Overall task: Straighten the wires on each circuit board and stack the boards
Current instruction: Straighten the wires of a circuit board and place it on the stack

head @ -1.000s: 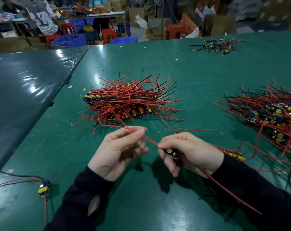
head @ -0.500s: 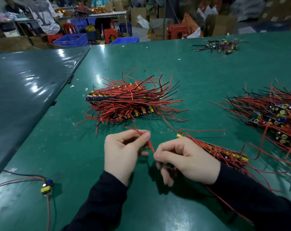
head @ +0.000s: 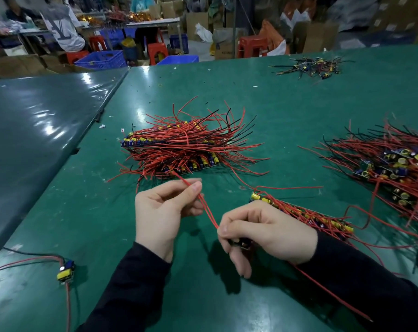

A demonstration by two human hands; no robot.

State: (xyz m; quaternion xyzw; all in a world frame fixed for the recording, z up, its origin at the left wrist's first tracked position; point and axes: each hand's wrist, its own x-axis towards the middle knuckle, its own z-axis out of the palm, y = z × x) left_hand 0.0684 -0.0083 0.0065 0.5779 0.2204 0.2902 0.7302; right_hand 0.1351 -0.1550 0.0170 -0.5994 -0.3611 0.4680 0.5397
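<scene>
Board (head: 241,243) was mostly hidden in the right hand (head: 265,232), fingers curled round it just above the surface (head: 299,97), so the grip there was clamped on it. Left hand (head: 164,212) had its grip pinching the red wires (head: 206,209) between thumb and forefinger, wires running taut-ish between the two hands. My guess: one hand anchors while the other pulls the leads straight.

Row of stacked boards (head: 303,215) lay right behind the right hand, probably the pile this one joins. Bigger done-looking heap (head: 179,147) sat further back, a messy pile (head: 390,168) off right, one stray board (head: 65,271) near left. Loose red leads trailed under the right sleeve, could snag.
</scene>
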